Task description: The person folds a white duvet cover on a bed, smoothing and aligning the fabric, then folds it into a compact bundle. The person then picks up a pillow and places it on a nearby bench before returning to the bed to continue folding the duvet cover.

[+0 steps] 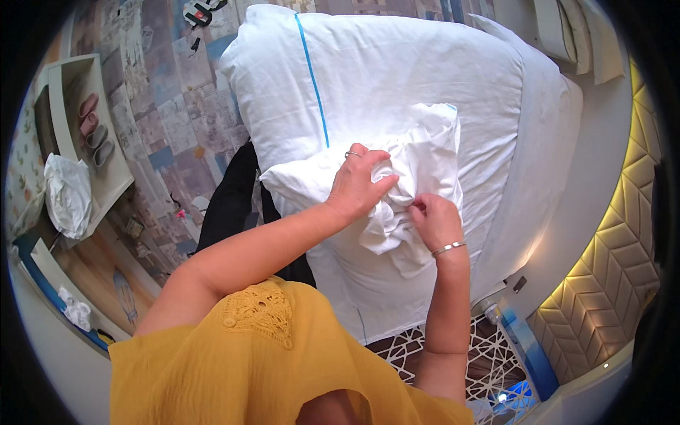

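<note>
A bunched white cloth [390, 226] lies in loose folds on a bed with white bedding [414, 64]. My left hand [357, 180], wearing a ring, rests against the folds with thumb and forefinger apart; cloth shows in the gap between them. Just right of it, my right hand [438, 220] pinches a fold of the cloth between thumb and fingers. A bracelet [449, 248] circles that wrist. One corner of the cloth, with a bit of blue edging, spreads out beyond my hands. A white pointed corner of fabric [281, 175] sticks out to the left.
Pink and grey shoes [95, 127] sit in an open shelf unit [119, 186] at left, beside a white plastic bag [68, 196]. Small items, including a black-and-white object [201, 11], lie on the patterned floor [164, 101]. A padded, lit wall panel [611, 265] borders the bed's right.
</note>
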The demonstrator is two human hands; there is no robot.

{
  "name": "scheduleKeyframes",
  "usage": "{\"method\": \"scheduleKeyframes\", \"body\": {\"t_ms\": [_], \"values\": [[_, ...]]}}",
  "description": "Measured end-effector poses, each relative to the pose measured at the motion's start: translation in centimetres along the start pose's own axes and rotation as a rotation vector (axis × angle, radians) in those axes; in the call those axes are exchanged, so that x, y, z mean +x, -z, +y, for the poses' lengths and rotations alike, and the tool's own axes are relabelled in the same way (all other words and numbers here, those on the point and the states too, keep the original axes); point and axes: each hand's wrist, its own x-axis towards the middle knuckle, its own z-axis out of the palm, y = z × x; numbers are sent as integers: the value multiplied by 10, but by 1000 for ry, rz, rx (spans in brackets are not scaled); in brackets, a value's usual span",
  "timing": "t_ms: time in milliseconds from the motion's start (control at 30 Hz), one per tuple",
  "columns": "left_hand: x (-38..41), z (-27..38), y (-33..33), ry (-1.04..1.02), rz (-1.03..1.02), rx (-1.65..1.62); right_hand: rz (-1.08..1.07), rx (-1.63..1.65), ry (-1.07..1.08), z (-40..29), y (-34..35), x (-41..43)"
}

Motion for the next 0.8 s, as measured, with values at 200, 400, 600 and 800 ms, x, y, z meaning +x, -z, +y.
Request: {"method": "scheduleKeyframes", "body": {"t_ms": [200,400,600,800], "values": [[-12,-3,-4,-123,-31,98,297,-60,199,-44,19,43],[-7,-8,1,-93,-12,96,74,-160,183,-41,15,63],[2,-9,12,-19,35,31,20,570,27,-39,6,68],[0,-7,19,55,103,-94,-366,753,1,-20,-62,94]]}}
